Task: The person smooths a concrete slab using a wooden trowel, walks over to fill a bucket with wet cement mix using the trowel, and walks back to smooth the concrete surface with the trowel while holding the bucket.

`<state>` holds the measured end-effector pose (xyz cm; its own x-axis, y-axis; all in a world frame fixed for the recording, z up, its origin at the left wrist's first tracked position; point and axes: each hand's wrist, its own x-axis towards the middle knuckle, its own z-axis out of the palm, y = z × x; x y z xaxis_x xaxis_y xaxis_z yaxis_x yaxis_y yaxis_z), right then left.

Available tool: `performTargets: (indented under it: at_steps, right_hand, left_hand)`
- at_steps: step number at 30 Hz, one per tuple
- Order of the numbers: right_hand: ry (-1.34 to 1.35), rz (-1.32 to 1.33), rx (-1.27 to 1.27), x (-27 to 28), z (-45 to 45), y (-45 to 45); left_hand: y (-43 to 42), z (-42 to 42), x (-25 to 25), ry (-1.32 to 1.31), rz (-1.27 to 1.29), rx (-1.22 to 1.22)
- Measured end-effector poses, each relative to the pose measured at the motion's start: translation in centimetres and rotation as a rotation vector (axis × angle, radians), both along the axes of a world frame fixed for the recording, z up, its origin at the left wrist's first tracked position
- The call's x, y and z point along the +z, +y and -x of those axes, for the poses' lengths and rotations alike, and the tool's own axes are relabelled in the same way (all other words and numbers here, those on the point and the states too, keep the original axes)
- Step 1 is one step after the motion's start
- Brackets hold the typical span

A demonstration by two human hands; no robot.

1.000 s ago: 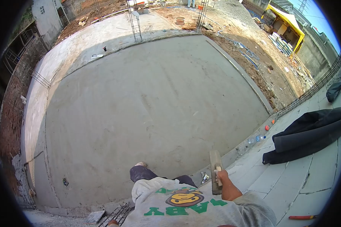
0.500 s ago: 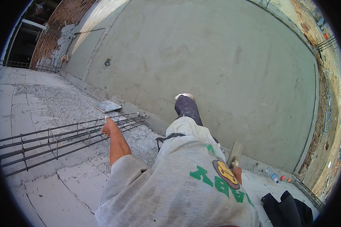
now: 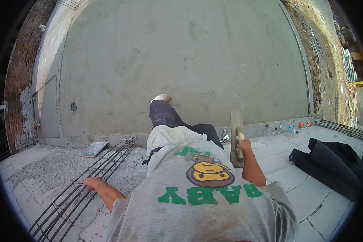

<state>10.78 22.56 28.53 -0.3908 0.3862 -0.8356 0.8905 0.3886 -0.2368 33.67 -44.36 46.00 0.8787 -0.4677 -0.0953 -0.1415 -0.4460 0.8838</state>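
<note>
My right hand [image 3: 245, 147] grips the handle of a plastering float [image 3: 236, 119], a long flat tool smeared with grey-brown mortar. The float points away from me beside my right leg, over the edge of a broad grey cement surface [image 3: 181, 52]. My left hand [image 3: 93, 184] is out to the left, over a rebar cage [image 3: 62, 209] of long dark bars and cross ties. Its fingers look curled together, and nothing shows in them. Whether it touches the bars, I cannot tell.
A flat square board [image 3: 94, 149] lies on rough mortar by the cage. Dark cloth [image 3: 330, 163] lies on the pale blocks at right. A plastic bottle [image 3: 293, 130] and a red-capped item [image 3: 301, 125] stand near the cement edge. Brickwork [image 3: 18, 88] rises at left.
My view has turned to the right. The right hand and float now show fully, where my shirt partly covered them before. My left hand has moved down and left in view, along the cage.
</note>
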Motion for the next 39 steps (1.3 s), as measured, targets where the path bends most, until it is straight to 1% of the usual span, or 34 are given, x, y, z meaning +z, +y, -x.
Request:
performTargets:
  at_steps: [1,2,4,6,8,10,11,13,14,16,17,19,21,22,23,24,25,27,30,32,34,37,39]
  right_hand:
    - [0.006,0.006,-0.009,0.0,-0.2,-0.3]
    - [0.003,0.017,-0.027,0.0,-0.5,-0.5]
    - [-0.003,0.036,-0.066,0.0,-1.3,-0.9]
    - [-0.055,0.076,-0.165,-0.4,-2.5,-1.3]
    - [-0.09,0.152,-0.263,-1.6,-3.9,-0.8]
    - [-0.071,0.195,-0.34,-2.1,-5.1,-0.4]
    - [-0.071,0.224,-0.368,-2.5,-5.9,-0.5]
    - [-0.152,0.23,-0.448,-4.3,-7.0,0.3]
    - [-0.136,0.248,-0.437,-4.5,-7.4,0.3]
    - [-0.105,0.268,-0.423,-4.0,-8.0,0.5]
    - [-0.108,0.276,-0.426,-4.2,-8.1,0.7]
    - [-0.114,0.292,-0.443,-4.5,-8.4,0.9]
    - [-0.103,0.278,-0.475,-4.2,-8.6,0.3]
    - [-0.091,0.265,-0.489,-3.8,-8.4,0.0]
    - [-0.085,0.268,-0.508,-4.2,-8.6,0.0]
    - [-0.003,0.275,-0.496,-4.6,-9.0,-0.1]
    - [0.027,0.281,-0.521,-2.6,-8.8,-1.1]
    - [0.034,0.292,-0.584,-2.6,-9.2,-1.5]
    - [0.03,0.335,-0.604,-3.5,-9.7,-1.1]
    - [-0.016,0.301,-0.533,-4.8,-10.1,-0.3]
    - [-0.057,0.277,-0.461,-4.5,-9.4,-0.4]
    - [-0.032,0.311,-0.445,-3.0,-9.1,-0.4]
    - [-0.049,0.264,-0.435,-2.0,-8.6,-0.7]
  left_hand:
    - [0.0,1.1,0.6,0.064,-0.016,0.091]
    - [-0.6,0.6,-0.1,0.072,-0.022,0.065]
    - [-3.0,-2.7,-2.4,0.094,0.023,0.115]
    - [-6.0,-6.9,-4.9,0.018,-0.13,-0.138]
    - [-1.9,-3.5,-1.6,-0.253,-0.345,-0.32]
    - [-4.2,-6.1,-4.8,-1.087,-0.902,-0.64]
    - [-5.3,-7.3,-5.5,-1.524,-1.163,-0.768]
    - [-4.3,-5.8,-4.2,-1.582,-1.153,-0.808]
    - [-3.8,-5.3,-3.7,-1.613,-1.15,-0.831]
    - [-7.2,-7.7,-7.0,-1.47,-1.054,-0.688]
    - [-7.8,-8.0,-7.8,-1.302,-0.951,-0.566]
    - [-8.8,-8.4,-9.1,-1.003,-0.656,-0.318]
    - [-10.3,-8.0,-10.0,-0.535,-0.32,0.073]
    - [-10.9,-8.4,-11.2,-0.497,-0.225,0.116]
    - [-12.4,-10.4,-12.9,-0.541,-0.147,0.096]
    - [-13.8,-12.5,-15.5,-0.575,-0.08,0.065]
    - [-15.7,-14.4,-18.7,-0.583,-0.018,0.034]
    - [-13.7,-9.9,-18.4,-0.639,0.002,0.018]
    - [-11.7,-7.4,-17.1,-0.649,0.014,0.003]
    - [-10.8,-7.0,-16.8,-0.648,0.004,0.009]
    - [-10.4,-7.1,-16.6,-0.649,0.008,0.018]
    - [-10.6,-7.5,-15.9,-0.677,0.024,0.029]
    - [-10.8,-8.4,-15.5,-0.689,0.028,0.007]
